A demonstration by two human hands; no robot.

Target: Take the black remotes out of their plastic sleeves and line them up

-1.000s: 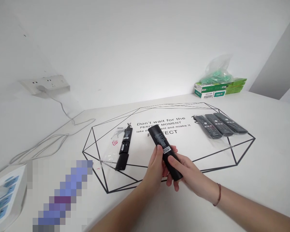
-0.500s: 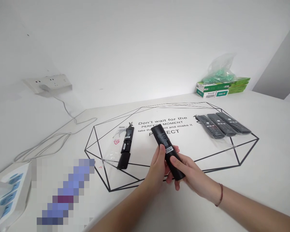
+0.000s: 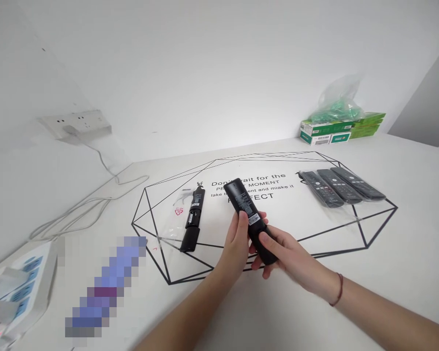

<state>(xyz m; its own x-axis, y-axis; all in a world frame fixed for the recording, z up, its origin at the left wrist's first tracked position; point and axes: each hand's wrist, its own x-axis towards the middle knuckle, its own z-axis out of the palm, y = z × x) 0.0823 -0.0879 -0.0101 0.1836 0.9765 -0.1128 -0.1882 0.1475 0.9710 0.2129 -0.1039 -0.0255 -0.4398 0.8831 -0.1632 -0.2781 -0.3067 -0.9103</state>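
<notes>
Both hands grip one black remote control (image 3: 243, 204), its labelled back turned up. My left hand (image 3: 237, 241) is closed around its left side, the thumb lying by the white barcode sticker. Lower down, my right hand (image 3: 283, 248) wraps the near end, its thumb pressed on the battery cover. Left of my hands, another remote control (image 3: 194, 204) lies back up on a clear plastic bag (image 3: 171, 219). Its battery compartment is uncovered, and a loose black battery cover (image 3: 190, 239) sits at its near end.
Several bagged remotes (image 3: 338, 185) lie at the right. Green and white boxes (image 3: 325, 131) with a plastic bag (image 3: 336, 105) on top stand by the wall. At left are a power strip (image 3: 40, 292), a grey cable (image 3: 95, 209), a wall socket (image 3: 84, 122) and a pixelated patch (image 3: 109, 287).
The held remote has tilted, its far end rising slightly up and left. My hands keep their hold on it. The whole view has shifted a little.
</notes>
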